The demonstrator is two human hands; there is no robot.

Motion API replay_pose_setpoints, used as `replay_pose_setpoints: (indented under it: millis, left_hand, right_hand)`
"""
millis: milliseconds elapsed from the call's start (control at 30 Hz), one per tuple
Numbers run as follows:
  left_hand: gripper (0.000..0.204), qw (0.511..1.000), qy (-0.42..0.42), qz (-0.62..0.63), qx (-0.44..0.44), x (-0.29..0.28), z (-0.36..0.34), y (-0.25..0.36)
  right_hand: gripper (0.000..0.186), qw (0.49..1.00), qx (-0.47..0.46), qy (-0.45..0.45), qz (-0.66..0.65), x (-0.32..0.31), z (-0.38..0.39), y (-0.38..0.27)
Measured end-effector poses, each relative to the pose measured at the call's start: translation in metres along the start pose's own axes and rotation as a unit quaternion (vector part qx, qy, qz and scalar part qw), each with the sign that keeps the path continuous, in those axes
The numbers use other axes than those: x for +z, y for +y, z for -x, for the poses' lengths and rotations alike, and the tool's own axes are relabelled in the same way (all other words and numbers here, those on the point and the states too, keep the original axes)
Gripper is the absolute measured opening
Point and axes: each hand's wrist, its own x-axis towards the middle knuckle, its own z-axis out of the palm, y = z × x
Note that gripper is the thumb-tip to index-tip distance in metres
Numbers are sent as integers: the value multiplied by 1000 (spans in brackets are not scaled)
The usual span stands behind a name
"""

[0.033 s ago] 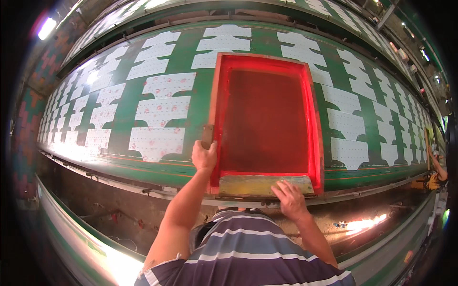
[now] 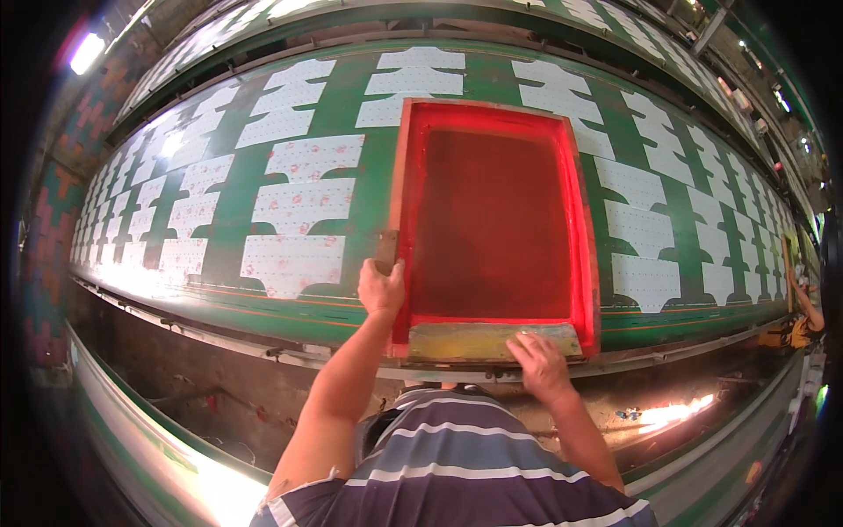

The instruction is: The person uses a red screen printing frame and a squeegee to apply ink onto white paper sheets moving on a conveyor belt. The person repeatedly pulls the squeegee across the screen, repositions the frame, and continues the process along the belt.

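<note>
Straight ahead, long axis of red screen [image 2: 492, 224], left fingers [image 2: 367, 277] around handle [image 2: 386, 246], grip of right fingers [image 2: 520, 350] unclear.

Red frame [image 2: 492, 220] flat; yellowish board [image 2: 461, 343] along near edge.

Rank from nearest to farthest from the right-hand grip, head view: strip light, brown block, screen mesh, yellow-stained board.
1. Yellow-stained board: near end of screen-printing frame, touched by right-hand grip.
2. Screen mesh: just beyond the board.
3. Brown block: left, beside the left-hand grip.
4. Strip light: far upper left.
</note>
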Motion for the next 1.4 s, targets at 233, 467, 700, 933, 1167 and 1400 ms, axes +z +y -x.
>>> replay_pose_setpoints:
  millis: [233, 467, 700, 933, 1167, 1400]
  left_hand:
    - [63, 1000, 5, -4, 9, -4, 0, 7]
    - [70, 994, 30, 68, 78, 6, -6, 0]
    - [74, 992, 9, 98, 74, 3, -8, 3]
    - [77, 987, 22, 117, 109, 11, -11, -4]
    - [72, 987, 11, 109, 118, 9, -10, -4]
    - [63, 986, 18, 111, 121, 6, -7, -1]
  right_hand:
    - [44, 998, 3, 67, -17, 0, -36, -17]
    - [39, 989, 84, -120, 8, -10, -85, -25]
    - [45, 990, 92, -111, 1, -9, -63, -39]
    - [40, 997, 44, 40, 45, 32, -42, -37]
    - [39, 997, 31, 44, 59, 42, -99, 7]
    - [37, 995, 15, 49, 84, 43, -210, 83]
